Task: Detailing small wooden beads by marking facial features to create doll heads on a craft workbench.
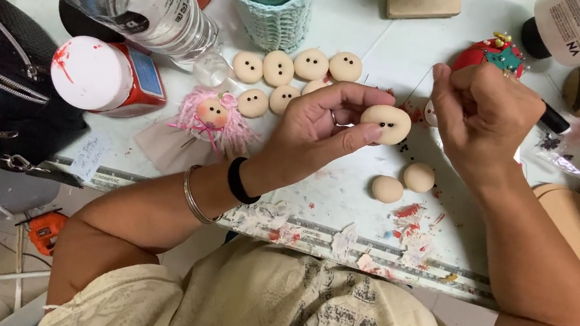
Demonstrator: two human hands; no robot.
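The left hand [318, 125] grasps a beige head [385, 123] with eyes; the right hand [483, 111] is clenched; seven finished heads [294, 71] lie far, two plain balls [403, 183] remain.

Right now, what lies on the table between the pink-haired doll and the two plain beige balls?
In the head view, the left hand lies between the pink-haired doll and the plain balls, pinching a beige head with two dark eyes.

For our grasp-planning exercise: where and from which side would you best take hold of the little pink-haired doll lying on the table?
Probably pinch the pink-haired doll at its round head, coming from above. It lies flat, its cone body is thin, and bottles crowd the far side. The left hand, holding a bead-eyed dough head, is closest.
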